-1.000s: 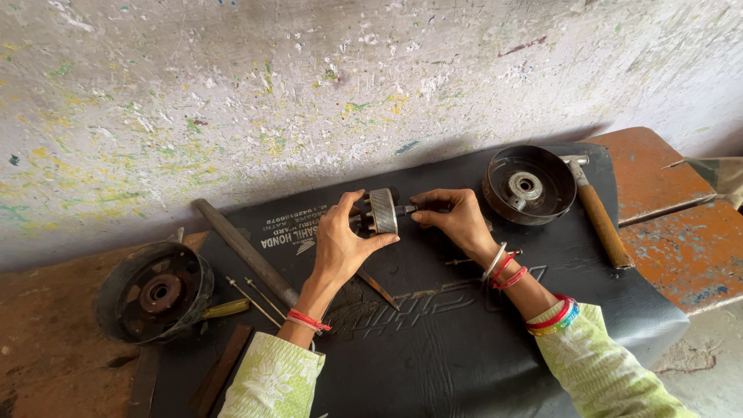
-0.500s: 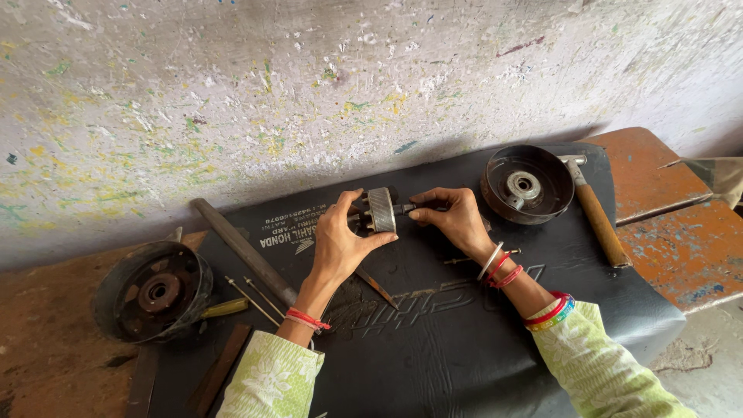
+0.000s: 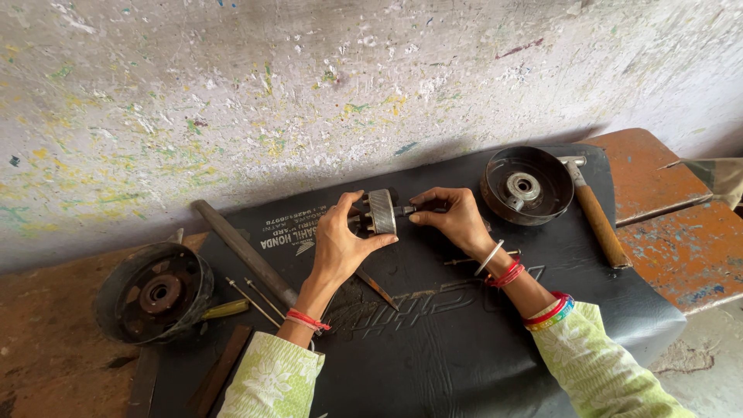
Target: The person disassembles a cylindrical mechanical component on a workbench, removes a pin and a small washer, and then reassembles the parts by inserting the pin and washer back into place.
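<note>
My left hand [image 3: 340, 241] grips a small ribbed metal cylinder [image 3: 381, 211], a motor core, held upright on its edge above the black mat [image 3: 464, 348]. My right hand [image 3: 455, 218] pinches the thin dark shaft [image 3: 407, 209] sticking out of the cylinder's right side. Both wrists wear red bangles and both sleeves are pale green with a floral print.
A dark round housing [image 3: 525, 186] and a wooden-handled hammer [image 3: 594, 218] lie at the right. A rusty round housing [image 3: 157, 292], a long metal file [image 3: 244, 251], thin rods [image 3: 255, 300] and a yellow-handled tool [image 3: 224, 310] sit at the left. A paint-flecked wall [image 3: 309, 93] rises behind.
Both hands and the cylinder stay in nearly the same place; the right fingers have shifted slightly on the shaft.
</note>
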